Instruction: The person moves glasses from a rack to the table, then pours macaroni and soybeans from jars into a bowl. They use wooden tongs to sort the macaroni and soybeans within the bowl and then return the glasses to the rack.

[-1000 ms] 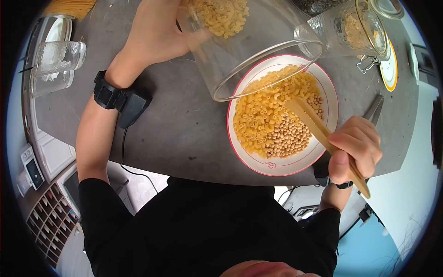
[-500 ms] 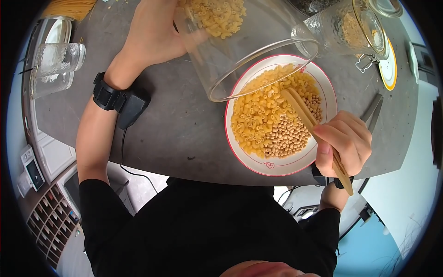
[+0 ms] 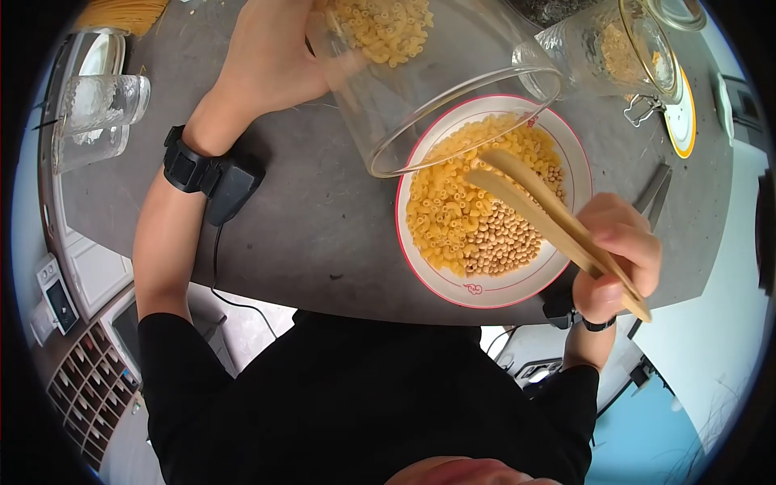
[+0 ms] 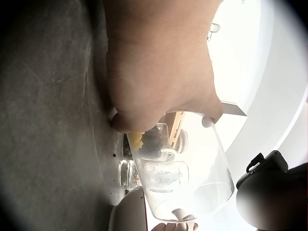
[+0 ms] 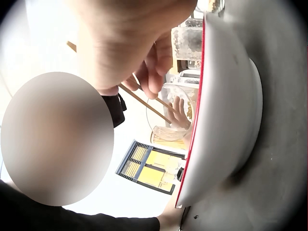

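My left hand (image 3: 271,65) grips a large clear glass jar (image 3: 376,121), tipped on its side with its mouth facing the bowl. Some elbow macaroni (image 3: 388,32) lies toward the jar's base. A white bowl with a red rim (image 3: 436,279) contains more macaroni (image 3: 436,222) on one side and pale round beans (image 3: 501,242) on the other. My right hand (image 3: 618,250) pinches wooden tongs (image 3: 558,230), whose two arms stand apart above the macaroni near the jar's lip. In the right wrist view, fingers of my right hand (image 5: 130,53) hold the tongs above the bowl's side (image 5: 226,110).
Behind the bowl on the right lies a ribbed glass jar (image 3: 582,61) with tan contents and a wire clasp (image 3: 643,113). Metal tongs (image 3: 655,194) rest right of the bowl. Drinking glasses (image 3: 101,105) stand at far left, and dry spaghetti (image 3: 125,12) lies at the back left.
The wooden tongs' arms, close together before, have spread apart, and their tips have shifted left over the macaroni. My right hand moved left, then slightly back right. The left hand and tipped jar stay nearly still.
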Demonstrator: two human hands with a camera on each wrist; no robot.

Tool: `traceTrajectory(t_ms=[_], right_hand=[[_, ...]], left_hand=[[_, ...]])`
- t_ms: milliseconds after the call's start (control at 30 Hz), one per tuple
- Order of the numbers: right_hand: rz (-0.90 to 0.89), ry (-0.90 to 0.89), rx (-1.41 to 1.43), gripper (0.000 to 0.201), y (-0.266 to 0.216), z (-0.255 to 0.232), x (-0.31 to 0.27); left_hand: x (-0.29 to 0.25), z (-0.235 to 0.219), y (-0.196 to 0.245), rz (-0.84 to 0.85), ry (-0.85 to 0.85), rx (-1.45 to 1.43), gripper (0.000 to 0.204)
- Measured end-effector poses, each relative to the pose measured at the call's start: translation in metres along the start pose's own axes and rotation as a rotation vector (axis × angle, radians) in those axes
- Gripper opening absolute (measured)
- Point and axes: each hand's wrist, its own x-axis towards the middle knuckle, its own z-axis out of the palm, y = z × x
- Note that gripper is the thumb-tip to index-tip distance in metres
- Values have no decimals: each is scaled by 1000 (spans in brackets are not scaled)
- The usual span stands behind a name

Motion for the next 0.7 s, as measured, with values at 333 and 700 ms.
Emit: traceTrajectory(t_ms=[333,700], right_hand=[[-138,-163,-471,17,2,-1,12],[-167,-166,-396,8,1,1,8]], left_hand=[[-3,2,-11,55,16,55,82],[-6,3,-15,48,12,65,82]])
